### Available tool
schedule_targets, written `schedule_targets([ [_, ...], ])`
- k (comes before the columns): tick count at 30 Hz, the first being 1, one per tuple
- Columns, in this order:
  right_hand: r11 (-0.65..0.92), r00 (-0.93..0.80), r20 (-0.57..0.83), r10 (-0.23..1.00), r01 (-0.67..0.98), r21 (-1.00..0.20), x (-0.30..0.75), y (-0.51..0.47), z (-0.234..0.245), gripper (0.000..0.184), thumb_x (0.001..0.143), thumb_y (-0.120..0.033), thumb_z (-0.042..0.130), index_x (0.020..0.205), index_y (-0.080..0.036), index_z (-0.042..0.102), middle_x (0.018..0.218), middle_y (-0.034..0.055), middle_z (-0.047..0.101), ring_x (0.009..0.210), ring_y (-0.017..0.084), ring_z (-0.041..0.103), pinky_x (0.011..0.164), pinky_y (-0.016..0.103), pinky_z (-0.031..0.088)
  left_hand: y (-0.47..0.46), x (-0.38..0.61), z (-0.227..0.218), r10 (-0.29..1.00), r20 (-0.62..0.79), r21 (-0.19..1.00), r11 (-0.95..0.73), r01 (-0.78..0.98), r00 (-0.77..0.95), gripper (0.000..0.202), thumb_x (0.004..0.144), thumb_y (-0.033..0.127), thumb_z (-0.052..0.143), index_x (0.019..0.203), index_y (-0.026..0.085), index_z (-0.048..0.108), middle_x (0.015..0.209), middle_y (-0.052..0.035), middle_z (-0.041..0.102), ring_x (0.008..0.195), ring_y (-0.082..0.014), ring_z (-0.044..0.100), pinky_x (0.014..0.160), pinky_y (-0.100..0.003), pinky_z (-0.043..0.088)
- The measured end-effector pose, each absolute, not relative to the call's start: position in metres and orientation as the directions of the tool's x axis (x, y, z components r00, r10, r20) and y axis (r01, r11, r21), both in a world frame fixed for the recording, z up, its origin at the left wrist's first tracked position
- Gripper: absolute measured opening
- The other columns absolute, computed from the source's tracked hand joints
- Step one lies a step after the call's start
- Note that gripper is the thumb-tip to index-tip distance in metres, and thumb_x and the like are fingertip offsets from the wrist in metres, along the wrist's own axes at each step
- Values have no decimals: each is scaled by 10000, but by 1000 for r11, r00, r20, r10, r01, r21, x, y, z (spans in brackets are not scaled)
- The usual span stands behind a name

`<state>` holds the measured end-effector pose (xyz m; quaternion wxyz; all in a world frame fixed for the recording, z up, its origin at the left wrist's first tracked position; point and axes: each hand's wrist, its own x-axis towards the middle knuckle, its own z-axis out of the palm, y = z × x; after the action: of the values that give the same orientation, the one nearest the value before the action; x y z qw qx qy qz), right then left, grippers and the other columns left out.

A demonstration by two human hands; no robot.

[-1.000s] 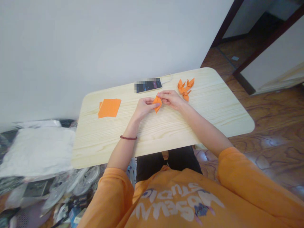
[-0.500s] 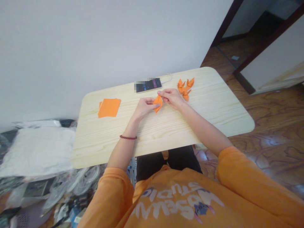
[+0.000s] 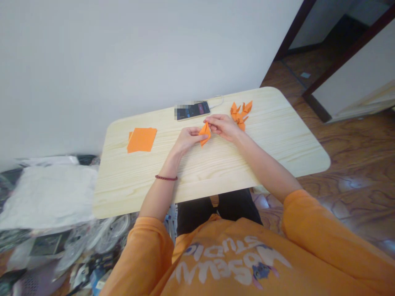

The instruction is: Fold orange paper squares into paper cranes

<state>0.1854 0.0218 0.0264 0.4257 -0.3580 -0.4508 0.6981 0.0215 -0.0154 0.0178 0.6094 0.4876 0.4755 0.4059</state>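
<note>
A small orange origami piece [image 3: 204, 134], folded into a pointed diamond, is held above the middle of the table. My left hand [image 3: 189, 140] pinches its left side, thumb across the front. At its upper tip, the thumb and fingertips of my right hand [image 3: 222, 126] are closed on the paper. Several finished-looking orange origami cranes [image 3: 240, 116] lie bunched just beyond my right hand. Off to the left is a short stack of square orange paper [image 3: 142, 139], its sheets slightly askew.
A phone [image 3: 193, 111] with a white cable [image 3: 217, 102] lies at the back of the pale wooden table [image 3: 123, 185], against the wall. Left of the table, a white bag [image 3: 49, 193] and assorted clutter cover the floor. A doorway opens at the far right.
My right fingertips have shifted very slightly at the paper's upper tip. Both hands keep their hold, and the other things stay where they were.
</note>
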Motion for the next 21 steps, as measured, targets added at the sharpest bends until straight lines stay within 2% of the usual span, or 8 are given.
schedule_targets([
  [6, -170, -289, -100, 952, -229, -958, 185, 22, 25, 246, 674, -301, 780, 734, -86, 675, 514, -40, 488, 436, 18, 349, 379, 176, 195, -16, 21, 18, 959, -170, 983, 183, -34, 227, 327, 485, 294, 845, 755, 152, 730, 791, -49, 719, 690, -140, 630, 709, -290, 495],
  [17, -94, -206, -63, 976, -139, -986, 183, 20, 28, 195, 730, -269, 730, 700, -82, 680, 500, -30, 511, 411, 22, 362, 379, 186, 196, -15, 21, 17, 965, -185, 982, 189, -2, 188, 348, 477, 302, 856, 769, 154, 737, 799, -53, 725, 687, -142, 630, 718, -297, 490],
  [21, -78, -193, -53, 980, -125, -989, 183, 21, 27, 231, 745, -302, 726, 681, -88, 670, 490, -31, 504, 404, 23, 360, 384, 188, 208, -14, 20, 14, 965, -181, 983, 183, 8, 191, 351, 480, 310, 853, 769, 151, 735, 792, -55, 720, 688, -151, 632, 711, -303, 489],
])
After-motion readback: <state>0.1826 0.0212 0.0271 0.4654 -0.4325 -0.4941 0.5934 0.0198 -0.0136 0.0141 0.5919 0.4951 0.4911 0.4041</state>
